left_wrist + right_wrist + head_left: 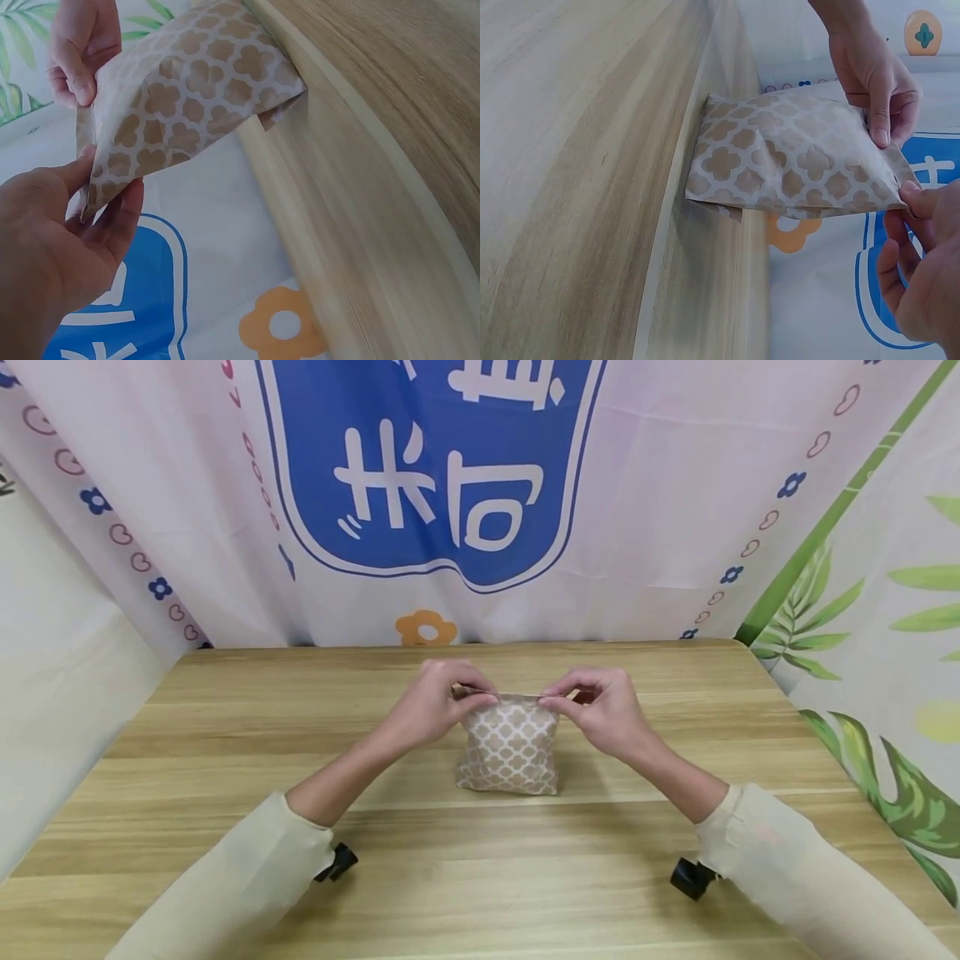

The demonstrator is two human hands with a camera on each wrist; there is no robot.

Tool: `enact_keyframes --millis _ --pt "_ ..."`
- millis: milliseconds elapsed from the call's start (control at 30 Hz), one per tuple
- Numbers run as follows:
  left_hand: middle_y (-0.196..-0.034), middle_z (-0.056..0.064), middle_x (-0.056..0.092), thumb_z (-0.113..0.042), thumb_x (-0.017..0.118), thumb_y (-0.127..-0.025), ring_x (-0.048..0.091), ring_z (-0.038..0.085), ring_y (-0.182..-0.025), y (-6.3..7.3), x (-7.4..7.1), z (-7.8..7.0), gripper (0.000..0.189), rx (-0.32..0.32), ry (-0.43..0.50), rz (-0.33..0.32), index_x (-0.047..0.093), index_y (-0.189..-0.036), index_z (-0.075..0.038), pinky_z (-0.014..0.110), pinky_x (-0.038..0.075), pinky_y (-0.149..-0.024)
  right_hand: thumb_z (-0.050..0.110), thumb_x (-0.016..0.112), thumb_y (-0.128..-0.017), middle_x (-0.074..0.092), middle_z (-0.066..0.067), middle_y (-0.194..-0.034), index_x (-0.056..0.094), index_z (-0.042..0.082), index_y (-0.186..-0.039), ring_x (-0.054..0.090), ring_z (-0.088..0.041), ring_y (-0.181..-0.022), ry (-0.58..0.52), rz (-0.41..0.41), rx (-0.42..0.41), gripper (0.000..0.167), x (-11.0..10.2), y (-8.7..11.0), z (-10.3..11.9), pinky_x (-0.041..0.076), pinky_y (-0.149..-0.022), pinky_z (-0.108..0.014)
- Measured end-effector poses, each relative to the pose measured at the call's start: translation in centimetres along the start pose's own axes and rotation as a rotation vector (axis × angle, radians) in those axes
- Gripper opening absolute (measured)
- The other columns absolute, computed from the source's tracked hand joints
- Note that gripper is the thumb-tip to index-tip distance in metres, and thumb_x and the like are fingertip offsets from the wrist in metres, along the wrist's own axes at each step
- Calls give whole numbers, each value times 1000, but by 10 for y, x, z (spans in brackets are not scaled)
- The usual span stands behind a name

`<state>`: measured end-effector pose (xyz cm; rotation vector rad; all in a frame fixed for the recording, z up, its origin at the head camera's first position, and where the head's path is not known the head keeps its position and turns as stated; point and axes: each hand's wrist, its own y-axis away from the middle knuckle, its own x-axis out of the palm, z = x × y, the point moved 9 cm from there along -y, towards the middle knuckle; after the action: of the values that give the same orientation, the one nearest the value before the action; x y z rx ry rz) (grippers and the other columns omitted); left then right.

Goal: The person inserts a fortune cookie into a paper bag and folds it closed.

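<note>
A brown paper bag (512, 747) with a white lattice pattern stands on the wooden table, its body puffed out and its top edge flattened into a folded strip. My left hand (442, 697) pinches the left end of that strip between thumb and fingers. At the right end, my right hand (603, 706) pinches the same strip. The left wrist view shows the bag (187, 90) bulging below the fold, with the left thumb on its near face. In the right wrist view the bag's (795, 157) bottom corners meet the table. Its contents are hidden.
The wooden table (480, 877) spreads around the bag on all sides. Behind its far edge hangs a pale curtain (660, 527) with a blue emblem and an orange flower. A leaf-printed cloth (862, 693) hangs at the right. A black wrist device (692, 878) shows beneath the right sleeve.
</note>
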<state>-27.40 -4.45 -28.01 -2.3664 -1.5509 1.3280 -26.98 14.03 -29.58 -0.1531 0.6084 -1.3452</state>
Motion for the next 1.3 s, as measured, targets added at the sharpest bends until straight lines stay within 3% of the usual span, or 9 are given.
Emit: enact_keyframes --millis 233,533,733,833,1000,1133,1300 --pt "-80 7 71 -2 82 -86 61 13 -68 3 -5 -2 4 33 -52 -31 79 -86 0 24 56 -60 -10 81 -82 75 -20 -83 77 -6 -83 59 -11 -58 2 5 1 6 -1 0 1 45 -49 -17" --pt "-88 12 74 8 77 -88 66 17 -75 6 -7 3 8 17 25 5 80 -94 4 26 57 -67 -10 81 -83 75 -20 -83 77 -6 -84 55 -9 -57 -3 8 3 5 -2 0 -2 41 -48 -16" --pt "-80 9 73 7 81 -84 64 15 -69 6 -15 4 7 26 -3 -56 80 -89 3 29 59 -64 4 84 -86 76 -18 -83 77 -7 -86 52 -7 -55 -10 21 -2 13 -3 0 -4 38 -47 -16" --pt "-79 8 73 6 81 -84 64 15 -68 6 -17 3 6 33 -17 -60 80 -89 2 30 59 -64 3 84 -86 76 -19 -84 77 -7 -86 51 -7 -54 -17 31 -6 12 -3 -1 -4 37 -47 -16" --pt "-83 9 74 8 78 -87 66 16 -72 7 -17 3 8 39 2 -32 81 -92 2 27 59 -67 -9 78 -87 75 -24 -88 76 -10 -89 62 -8 -63 -28 52 7 3 -2 -3 -4 45 -49 -16" --pt "-84 8 72 9 76 -88 64 16 -73 8 -17 4 11 41 18 -9 81 -95 2 24 56 -67 -16 74 -86 73 -27 -91 75 -13 -92 67 -10 -73 -36 74 30 7 -1 -4 -5 54 -53 -21" --pt "-82 6 70 10 75 -88 61 14 -72 9 -18 6 14 38 33 6 81 -98 2 24 55 -67 -16 75 -85 73 -28 -92 75 -14 -93 68 -13 -71 -49 75 51 8 0 -4 -7 55 -54 -23"
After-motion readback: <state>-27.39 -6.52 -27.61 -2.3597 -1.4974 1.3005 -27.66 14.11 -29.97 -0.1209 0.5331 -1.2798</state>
